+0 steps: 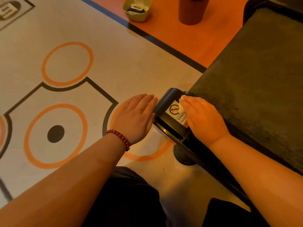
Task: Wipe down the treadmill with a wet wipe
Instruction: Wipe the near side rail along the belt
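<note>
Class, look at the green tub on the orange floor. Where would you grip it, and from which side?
Pinch the green tub by its near rim, coming down from above on the near side. The top is open and the rim is bare there. The pack inside sits toward the middle, and a brown container stands close on its right.

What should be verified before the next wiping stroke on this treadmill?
1. Wipe under the right hand: ok, flat fingers press it on the end cover.
2. Left hand out of the wipe's path: ok, it lies flat beside the cover.
3. Wipe wet and clean enough: cannot tell.
4. Belt already wiped: cannot tell.
5. Spare wipes near: cannot tell; a bowl ahead holds something white.
</note>
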`<state>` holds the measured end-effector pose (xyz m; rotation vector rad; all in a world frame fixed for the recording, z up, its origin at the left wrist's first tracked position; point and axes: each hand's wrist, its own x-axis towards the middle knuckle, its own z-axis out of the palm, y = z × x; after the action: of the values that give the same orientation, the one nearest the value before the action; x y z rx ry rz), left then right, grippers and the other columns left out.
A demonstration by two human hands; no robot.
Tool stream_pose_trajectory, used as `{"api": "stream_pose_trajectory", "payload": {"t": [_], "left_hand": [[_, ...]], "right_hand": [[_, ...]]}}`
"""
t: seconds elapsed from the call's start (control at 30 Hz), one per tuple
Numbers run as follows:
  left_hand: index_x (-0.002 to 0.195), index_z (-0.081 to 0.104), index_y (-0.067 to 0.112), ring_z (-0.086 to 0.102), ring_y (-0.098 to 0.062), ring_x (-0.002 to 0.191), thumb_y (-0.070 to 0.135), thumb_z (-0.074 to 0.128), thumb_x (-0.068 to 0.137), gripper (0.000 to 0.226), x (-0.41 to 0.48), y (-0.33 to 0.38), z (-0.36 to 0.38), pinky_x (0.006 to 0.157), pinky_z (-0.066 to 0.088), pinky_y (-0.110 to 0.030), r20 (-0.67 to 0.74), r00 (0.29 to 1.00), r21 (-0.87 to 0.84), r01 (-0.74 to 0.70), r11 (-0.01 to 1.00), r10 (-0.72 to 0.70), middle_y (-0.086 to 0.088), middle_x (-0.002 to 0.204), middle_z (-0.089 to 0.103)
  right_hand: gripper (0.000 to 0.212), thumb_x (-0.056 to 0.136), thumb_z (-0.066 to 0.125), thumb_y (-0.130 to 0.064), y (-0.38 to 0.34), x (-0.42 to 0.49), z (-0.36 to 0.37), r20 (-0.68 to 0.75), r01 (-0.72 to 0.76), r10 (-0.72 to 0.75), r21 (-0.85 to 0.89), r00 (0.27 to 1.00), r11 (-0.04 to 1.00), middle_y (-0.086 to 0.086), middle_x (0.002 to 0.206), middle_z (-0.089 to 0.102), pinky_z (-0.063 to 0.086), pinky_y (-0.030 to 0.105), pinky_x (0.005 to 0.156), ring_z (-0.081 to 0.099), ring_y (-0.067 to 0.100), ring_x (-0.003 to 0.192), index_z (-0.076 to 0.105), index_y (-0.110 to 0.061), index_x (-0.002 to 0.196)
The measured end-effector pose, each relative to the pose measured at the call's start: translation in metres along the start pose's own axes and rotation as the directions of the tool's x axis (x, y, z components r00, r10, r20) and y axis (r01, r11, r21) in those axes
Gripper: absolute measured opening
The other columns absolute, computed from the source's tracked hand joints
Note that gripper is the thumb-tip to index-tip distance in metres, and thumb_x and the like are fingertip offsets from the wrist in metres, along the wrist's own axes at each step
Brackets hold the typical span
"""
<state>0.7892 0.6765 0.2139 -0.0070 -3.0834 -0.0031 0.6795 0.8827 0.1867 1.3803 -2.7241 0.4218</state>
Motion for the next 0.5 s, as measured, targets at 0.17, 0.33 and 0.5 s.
{"api": "stream_pose_trajectory", "payload": {"t": [0.17, 0.33, 0.5], "left_hand": [[0.133, 0.049, 0.006, 0.053, -0.034, 0.119, 0.032, 0.035, 0.094, 0.048, 0.015, -0.001, -0.02, 0.1, 0.041, -0.047, -0.002, 0.999, -0.062, 0.032, 0.998, -0.032, -0.014, 0.129, 0.057], [0.131, 0.054, 0.005, 0.056, -0.034, 0.116, 0.031, 0.035, 0.096, 0.047, 0.013, -0.023, -0.059, 0.102, 0.041, -0.046, 0.011, 0.997, -0.051, 0.08, 0.995, -0.08, -0.015, 0.126, 0.06], [0.129, 0.056, 0.004, 0.057, -0.033, 0.115, 0.029, 0.038, 0.096, 0.045, 0.01, -0.057, -0.105, 0.101, 0.041, -0.044, -0.029, 0.99, -0.059, 0.138, 0.989, -0.14, -0.015, 0.124, 0.061]], "right_hand": [[0.058, 0.076, 0.074, 0.0, -0.005, 0.019, -0.025, 0.026, 0.035, -0.037, 0.066, 0.999, 0.997, 0.019, 0.128, 0.059, 0.052, 0.048, 0.09, 0.059, 0.038, 0.115, 0.055, 0.0, 0.13], [0.053, 0.074, 0.074, 0.002, -0.03, 0.058, -0.054, 0.024, 0.098, -0.1, 0.073, 0.995, 0.992, 0.019, 0.124, 0.061, 0.053, 0.047, 0.086, 0.062, 0.039, 0.108, 0.058, 0.001, 0.125], [0.047, 0.082, 0.067, -0.002, -0.06, 0.106, -0.085, 0.023, 0.18, -0.183, 0.095, 0.983, 0.979, 0.019, 0.128, 0.058, 0.048, 0.045, 0.094, 0.058, 0.037, 0.115, 0.055, 0.0, 0.128]]}}
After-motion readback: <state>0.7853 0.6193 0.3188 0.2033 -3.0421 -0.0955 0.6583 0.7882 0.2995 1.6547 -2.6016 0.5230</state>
